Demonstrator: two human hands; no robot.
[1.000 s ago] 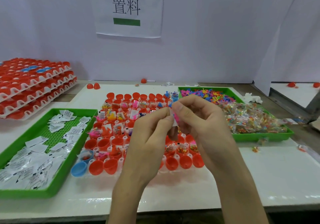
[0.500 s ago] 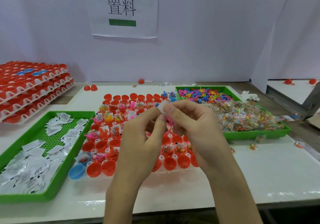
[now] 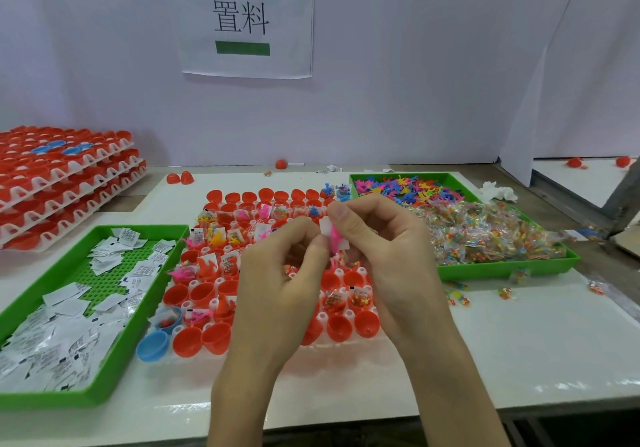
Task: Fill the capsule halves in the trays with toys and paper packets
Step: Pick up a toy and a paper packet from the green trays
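grip: left hand (image 3: pixel 277 284) and right hand (image 3: pixel 384 238) meet in the air above the capsule tray (image 3: pixel 322 316). the fingertips of both are clenched on one white paper packet (image 3: pixel 325 226) with a pink toy (image 3: pixel 335 238) pressed against it. the held pair sits over the tray's middle rows, clear of the cups. the tray lies mid-desk (image 3: pixel 519 342), packed with red capsule halves (image 3: pixel 214 337) and one blue half (image 3: pixel 152 345) at the near left corner. the far and left rows carry toys and packets. left green bin (image 3: pixel 104 391): loose white packets. right green bin (image 3: pixel 502 270): coloured toys and clear bagged bits. stacked red trays (image 3: pixel 62 183) far left.
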